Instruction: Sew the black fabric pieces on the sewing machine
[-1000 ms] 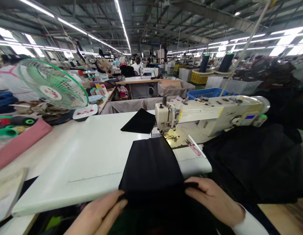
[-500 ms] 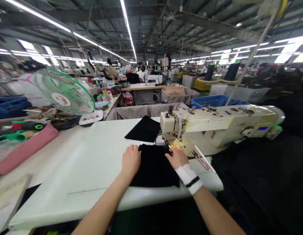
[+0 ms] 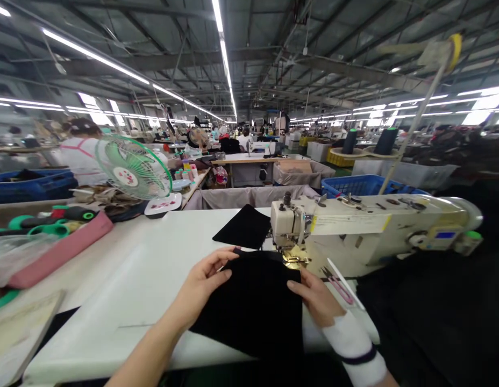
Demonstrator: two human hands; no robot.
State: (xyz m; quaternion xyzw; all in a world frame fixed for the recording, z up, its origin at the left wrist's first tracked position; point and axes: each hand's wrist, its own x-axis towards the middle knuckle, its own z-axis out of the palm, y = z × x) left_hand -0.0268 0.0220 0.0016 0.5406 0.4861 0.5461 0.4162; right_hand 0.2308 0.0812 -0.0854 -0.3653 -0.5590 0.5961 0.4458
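A black cloth (image 3: 257, 306) hangs over the front edge of the white sewing table (image 3: 152, 269). My left hand (image 3: 207, 277) pinches its upper left corner between thumb and fingers. My right hand (image 3: 316, 295), with a white wristband (image 3: 350, 338), grips the cloth's right edge near the top. Just behind the cloth stands the head of a sewing machine (image 3: 287, 220), with a brass-coloured plate (image 3: 296, 257) beneath it. Another black piece (image 3: 245, 226) lies flat on the table, left of the machine head.
Scissors with pink handles (image 3: 340, 287) and a white stick (image 3: 344, 279) lie right of my right hand. A green fan (image 3: 132, 166) and a pink fabric holder (image 3: 64, 250) are at the left. Dark fabric (image 3: 435, 312) is heaped at the right. A person (image 3: 82, 150) is behind the fan.
Both hands have come nearer to me with the black cloth, raising its top edge and spreading it lower over the table edge. The camera view has tilted up and shifted left.
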